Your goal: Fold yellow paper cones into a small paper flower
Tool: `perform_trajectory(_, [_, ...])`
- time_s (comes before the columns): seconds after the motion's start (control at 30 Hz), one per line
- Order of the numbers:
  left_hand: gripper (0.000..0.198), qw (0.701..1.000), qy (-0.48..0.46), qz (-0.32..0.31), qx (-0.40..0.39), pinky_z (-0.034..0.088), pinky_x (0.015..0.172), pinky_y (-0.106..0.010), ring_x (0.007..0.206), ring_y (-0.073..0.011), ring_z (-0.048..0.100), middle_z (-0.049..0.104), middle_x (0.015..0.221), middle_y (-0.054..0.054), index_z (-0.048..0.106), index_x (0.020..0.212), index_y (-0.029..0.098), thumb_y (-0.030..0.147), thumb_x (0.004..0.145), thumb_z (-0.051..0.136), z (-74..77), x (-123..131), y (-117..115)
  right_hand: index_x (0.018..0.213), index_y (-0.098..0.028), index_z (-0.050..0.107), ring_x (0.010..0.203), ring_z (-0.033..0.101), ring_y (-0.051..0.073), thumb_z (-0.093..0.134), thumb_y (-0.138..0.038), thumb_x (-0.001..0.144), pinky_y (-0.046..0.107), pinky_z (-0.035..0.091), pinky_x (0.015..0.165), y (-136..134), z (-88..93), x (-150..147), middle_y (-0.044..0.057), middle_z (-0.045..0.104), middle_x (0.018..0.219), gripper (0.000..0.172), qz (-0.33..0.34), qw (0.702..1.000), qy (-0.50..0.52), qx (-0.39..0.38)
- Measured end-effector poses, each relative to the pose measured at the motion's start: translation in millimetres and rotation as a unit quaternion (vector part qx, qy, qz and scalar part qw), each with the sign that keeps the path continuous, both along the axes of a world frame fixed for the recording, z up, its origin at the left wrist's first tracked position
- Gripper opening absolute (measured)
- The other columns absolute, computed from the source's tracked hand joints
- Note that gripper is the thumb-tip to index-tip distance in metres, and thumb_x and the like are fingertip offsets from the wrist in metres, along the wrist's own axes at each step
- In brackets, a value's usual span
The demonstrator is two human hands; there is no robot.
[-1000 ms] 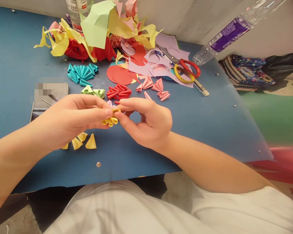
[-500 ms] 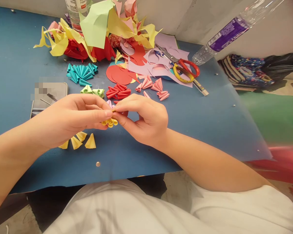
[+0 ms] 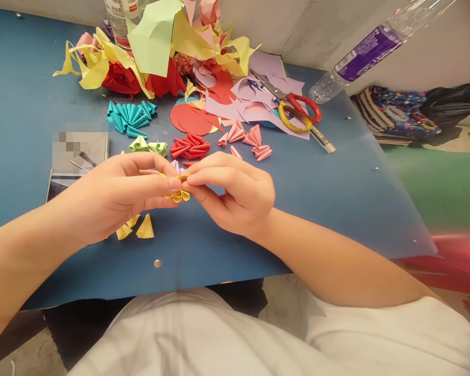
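My left hand (image 3: 113,190) is closed round a small cluster of yellow rolled paper cones (image 3: 177,196), their curled ends showing under the fingers. From the right, my right hand (image 3: 235,190) pinches a yellow paper piece (image 3: 183,178) at the top of that cluster, its fingertips nearly touching my left thumb. Loose yellow paper cones (image 3: 145,226) lie on the table below my left hand, some partly hidden by it. Just beyond the hands are red paper cones (image 3: 190,147), green paper rolls (image 3: 157,149) and lilac cones (image 3: 176,166), the last mostly covered by fingers.
Teal cones (image 3: 131,118) and pink cones (image 3: 252,136) lie farther back, near red paper circles (image 3: 191,119). Scissors (image 3: 297,112) rest on lilac scraps beside a box cutter (image 3: 322,140). A bottle (image 3: 368,52) stands at the right; a phone (image 3: 78,162) lies left on the blue table (image 3: 317,209).
The yellow piece between my right fingertips now shows more of its curved edge. My right hand has shifted slightly right, and my left hand covers more of the loose yellow cones.
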State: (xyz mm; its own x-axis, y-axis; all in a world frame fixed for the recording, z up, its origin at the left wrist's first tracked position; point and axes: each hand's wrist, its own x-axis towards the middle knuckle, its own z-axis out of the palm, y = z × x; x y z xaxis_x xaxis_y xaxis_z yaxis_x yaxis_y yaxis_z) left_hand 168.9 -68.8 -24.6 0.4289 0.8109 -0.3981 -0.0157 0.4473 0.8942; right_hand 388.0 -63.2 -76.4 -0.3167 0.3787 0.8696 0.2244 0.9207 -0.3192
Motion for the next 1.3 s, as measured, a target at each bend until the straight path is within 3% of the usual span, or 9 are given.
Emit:
perform_trajectory(0.2, [0.019, 0.999, 0.029, -0.032, -0.007, 0.065, 0.094, -0.036, 0.090, -0.0224, 0.076, 0.077, 0.086, -0.002, 0.081, 0.085, 0.024, 0.030, 0.074, 0.095, -0.7, -6.9, 3.9, 0.102, -0.022, 0.069, 0.085, 0.078, 0.015, 0.071, -0.006, 0.094, 0.026, 0.069, 0.081, 2.0, -0.5, -1.1, 0.003, 0.080, 0.091, 0.018, 0.005, 1.000, -0.013, -0.006])
perform_trajectory(0.37, [0.023, 0.999, 0.016, -0.022, -0.020, 0.066, 0.099, -0.040, 0.097, -0.0245, 0.079, 0.080, 0.094, -0.003, 0.081, 0.094, 0.024, 0.027, 0.076, 0.094, -3.6, -6.5, 3.9, 0.097, -0.025, 0.067, 0.077, 0.074, 0.014, 0.069, -0.011, 0.095, 0.026, 0.067, 0.074, -0.3, -2.9, -3.8, 0.001, 0.077, 0.086, 0.014, -0.029, 0.999, -0.011, -0.033])
perform_trajectory(0.73, [0.021, 1.000, 0.007, 0.009, -0.021, 0.067, 0.099, -0.037, 0.093, -0.0229, 0.079, 0.077, 0.087, -0.001, 0.080, 0.085, 0.022, 0.026, 0.073, 0.096, -0.3, -5.4, 5.8, 0.117, -0.025, 0.071, 0.099, 0.080, 0.018, 0.067, -0.007, 0.097, 0.033, 0.070, 0.092, 1.8, -1.2, 1.5, 0.005, 0.082, 0.106, 0.028, 0.016, 0.999, -0.039, -0.031])
perform_trajectory(0.83, [0.023, 1.000, 0.007, 0.006, -0.021, 0.068, 0.095, -0.034, 0.092, -0.0222, 0.079, 0.077, 0.086, -0.001, 0.079, 0.085, 0.022, 0.025, 0.071, 0.097, -1.2, -6.4, 6.7, 0.113, -0.022, 0.072, 0.100, 0.081, 0.017, 0.069, -0.007, 0.097, 0.031, 0.070, 0.091, 0.7, -2.4, 0.5, 0.006, 0.083, 0.106, 0.023, 0.015, 0.999, -0.030, -0.035])
perform_trajectory(0.93, [0.024, 1.000, 0.010, -0.004, -0.020, 0.068, 0.095, -0.034, 0.093, -0.0225, 0.080, 0.079, 0.089, -0.002, 0.079, 0.090, 0.022, 0.026, 0.073, 0.096, -2.7, -6.9, 6.6, 0.113, -0.021, 0.071, 0.089, 0.078, 0.013, 0.073, -0.010, 0.097, 0.025, 0.068, 0.078, -0.3, -4.5, -1.9, 0.004, 0.081, 0.101, 0.020, 0.019, 0.997, -0.001, -0.069])
perform_trajectory(1.0, [0.025, 1.000, 0.021, -0.008, -0.017, 0.068, 0.096, -0.036, 0.098, -0.0259, 0.081, 0.080, 0.091, -0.003, 0.080, 0.092, 0.023, 0.029, 0.073, 0.096, -3.2, -6.9, 6.3, 0.114, -0.020, 0.070, 0.083, 0.076, 0.011, 0.076, -0.012, 0.097, 0.022, 0.067, 0.072, 0.7, -5.9, -2.7, 0.002, 0.080, 0.099, 0.020, 0.041, 0.994, 0.017, -0.100])
perform_trajectory(1.17, [0.026, 0.998, 0.056, -0.010, 0.000, 0.069, 0.096, -0.041, 0.115, -0.0366, 0.079, 0.081, 0.092, -0.004, 0.081, 0.090, 0.024, 0.035, 0.071, 0.096, -2.8, -7.1, 5.9, 0.105, -0.018, 0.072, 0.092, 0.075, 0.012, 0.075, -0.018, 0.101, 0.025, 0.067, 0.078, 8.3, -8.7, -1.2, 0.003, 0.077, 0.100, 0.005, 0.094, 0.985, 0.007, -0.147])
perform_trajectory(1.3, [0.024, 0.999, 0.043, -0.012, 0.000, 0.069, 0.094, -0.037, 0.108, -0.0315, 0.080, 0.079, 0.089, -0.003, 0.083, 0.089, 0.023, 0.034, 0.072, 0.096, -2.3, -8.3, 6.7, 0.102, -0.018, 0.072, 0.090, 0.073, 0.012, 0.075, -0.019, 0.100, 0.027, 0.065, 0.076, 9.6, -9.2, -1.5, 0.003, 0.075, 0.097, 0.004, 0.107, 0.980, 0.022, -0.165])
